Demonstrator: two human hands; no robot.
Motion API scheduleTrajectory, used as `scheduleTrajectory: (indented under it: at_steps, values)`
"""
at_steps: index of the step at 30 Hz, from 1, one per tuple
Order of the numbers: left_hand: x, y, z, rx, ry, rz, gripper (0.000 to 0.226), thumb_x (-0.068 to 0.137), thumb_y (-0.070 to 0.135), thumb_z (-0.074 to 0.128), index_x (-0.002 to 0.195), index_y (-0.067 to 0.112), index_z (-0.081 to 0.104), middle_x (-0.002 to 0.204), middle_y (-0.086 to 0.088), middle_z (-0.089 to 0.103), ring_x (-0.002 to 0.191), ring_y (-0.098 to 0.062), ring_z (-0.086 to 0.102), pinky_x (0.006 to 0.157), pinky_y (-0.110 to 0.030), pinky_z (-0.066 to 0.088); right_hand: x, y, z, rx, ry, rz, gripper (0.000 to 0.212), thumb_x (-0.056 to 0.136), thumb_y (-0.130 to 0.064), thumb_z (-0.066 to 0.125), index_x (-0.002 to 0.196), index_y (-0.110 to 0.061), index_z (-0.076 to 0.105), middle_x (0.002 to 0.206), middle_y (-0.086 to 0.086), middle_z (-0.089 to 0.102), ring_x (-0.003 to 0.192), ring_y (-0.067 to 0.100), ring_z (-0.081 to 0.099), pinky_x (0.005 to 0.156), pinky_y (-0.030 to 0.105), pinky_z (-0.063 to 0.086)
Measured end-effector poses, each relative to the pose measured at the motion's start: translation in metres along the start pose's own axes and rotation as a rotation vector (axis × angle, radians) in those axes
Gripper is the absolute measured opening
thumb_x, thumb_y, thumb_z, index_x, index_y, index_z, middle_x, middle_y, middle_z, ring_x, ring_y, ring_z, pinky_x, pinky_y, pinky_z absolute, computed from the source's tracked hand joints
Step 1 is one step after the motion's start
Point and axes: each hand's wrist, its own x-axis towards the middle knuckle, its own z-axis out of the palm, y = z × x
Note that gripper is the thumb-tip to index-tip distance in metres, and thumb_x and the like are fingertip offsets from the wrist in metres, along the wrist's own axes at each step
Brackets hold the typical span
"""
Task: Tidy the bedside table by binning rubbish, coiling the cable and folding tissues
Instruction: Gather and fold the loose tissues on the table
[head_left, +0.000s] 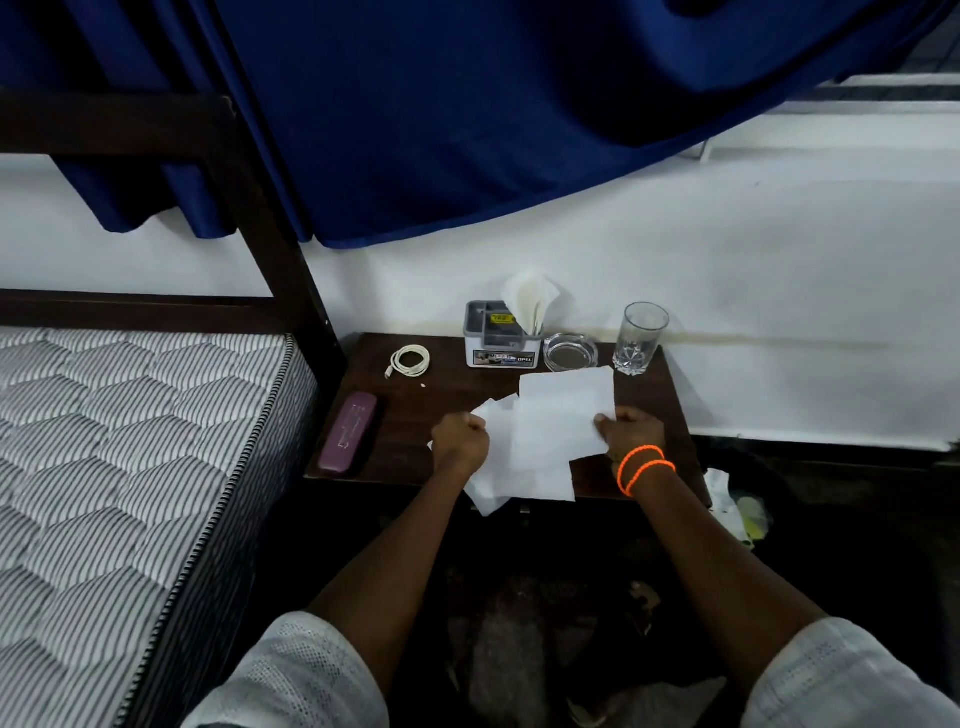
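Several white tissues (550, 431) lie spread over the front of the dark wooden bedside table (415, 415), some hanging over its front edge. My left hand (460, 439) grips the tissues' left side. My right hand (631, 428), with orange bands at the wrist, pinches their right edge. A white cable (409, 360) lies coiled at the back left of the table. A grey tissue holder (498, 335) with a tissue sticking up stands at the back.
A glass ashtray (570, 352) and a drinking glass (640, 338) stand at the back right. A purple case (347, 434) lies at the table's left edge beside the mattress (130, 441). A dark bin with rubbish (743, 512) sits on the floor to the right.
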Motion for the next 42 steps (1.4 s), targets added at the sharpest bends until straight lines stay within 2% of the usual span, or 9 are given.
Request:
scheduleTrajectory:
  at_steps: [2,5,10,14,18,22,24,29,42]
  values:
    - [-0.001,0.003,0.005,-0.117,-0.051,-0.062,0.03,0.099,0.02,0.055,0.093,-0.001,0.076,0.098,-0.021,0.076,0.097,-0.04,0.072,0.096,-0.045,0.058,-0.005,0.001,0.002,0.106,-0.031,0.066,0.008,0.084,0.006,0.07,0.09,0.004,0.066,0.085,0.015,0.064,0.064,0.022,0.054,0.06,0.033,0.048]
    - [-0.006,0.007,0.011,-0.502,-0.233,-0.28,0.041,0.105,0.038,0.053,0.087,0.002,0.064,0.083,-0.017,0.067,0.065,-0.031,0.066,0.085,-0.05,0.061,-0.007,0.004,0.006,0.192,-0.079,0.127,0.026,0.085,0.009,0.068,0.071,-0.01,0.058,0.076,0.011,0.061,0.061,0.02,0.053,0.061,0.034,0.049]
    - [-0.008,0.007,0.009,-0.704,-0.385,-0.32,0.023,0.101,0.027,0.063,0.108,0.007,0.068,0.097,-0.012,0.074,0.082,-0.024,0.072,0.072,-0.036,0.063,-0.011,0.009,0.009,0.179,-0.113,0.107,0.025,0.085,0.007,0.069,0.072,-0.012,0.06,0.071,0.011,0.063,0.052,0.016,0.054,0.049,0.024,0.051]
    - [-0.003,0.002,0.01,-0.666,-0.374,-0.308,0.024,0.097,0.008,0.067,0.119,-0.002,0.066,0.116,-0.019,0.07,0.1,-0.029,0.068,0.084,-0.043,0.058,-0.009,0.01,0.009,0.133,-0.135,0.067,0.024,0.085,0.007,0.069,0.071,-0.011,0.061,0.089,0.017,0.065,0.068,0.022,0.057,0.072,0.036,0.052]
    - [0.004,-0.004,0.013,-0.595,-0.279,-0.307,0.029,0.096,0.008,0.067,0.123,-0.004,0.065,0.127,-0.023,0.067,0.105,-0.031,0.066,0.094,-0.052,0.057,-0.004,0.012,0.005,-0.002,-0.107,0.006,0.008,0.087,0.001,0.069,0.095,0.003,0.069,0.09,0.014,0.064,0.082,0.022,0.056,0.066,0.029,0.048]
    - [0.007,-0.011,0.017,-0.588,-0.247,-0.325,0.031,0.098,0.006,0.065,0.127,-0.004,0.063,0.133,-0.022,0.063,0.12,-0.036,0.063,0.099,-0.054,0.055,-0.001,0.015,0.002,0.029,-0.067,0.015,0.007,0.089,0.0,0.067,0.096,0.002,0.068,0.092,0.014,0.065,0.085,0.025,0.059,0.081,0.042,0.053]
    - [0.006,-0.014,0.019,-0.596,-0.23,-0.328,0.029,0.098,0.005,0.064,0.125,-0.004,0.063,0.135,-0.022,0.062,0.123,-0.036,0.06,0.096,-0.053,0.056,-0.002,0.014,0.002,0.09,-0.078,0.083,0.014,0.091,0.001,0.065,0.08,-0.008,0.063,0.089,0.014,0.063,0.078,0.028,0.061,0.074,0.048,0.058]
    - [0.003,-0.012,0.023,-0.628,-0.211,-0.345,0.014,0.098,0.004,0.063,0.111,0.0,0.064,0.13,-0.023,0.063,0.119,-0.036,0.061,0.085,-0.048,0.056,-0.004,0.014,0.007,0.167,-0.099,0.135,0.025,0.092,0.003,0.062,0.074,-0.013,0.056,0.091,0.014,0.062,0.062,0.019,0.056,0.04,0.023,0.051]
    - [0.002,-0.013,0.024,-0.697,-0.272,-0.383,0.032,0.104,0.012,0.055,0.134,0.0,0.058,0.132,-0.023,0.065,0.121,-0.041,0.063,0.103,-0.056,0.053,-0.018,0.03,0.026,0.066,-0.158,0.124,0.011,0.09,0.002,0.065,0.082,-0.006,0.063,0.092,0.018,0.063,0.061,0.021,0.059,0.042,0.022,0.053]
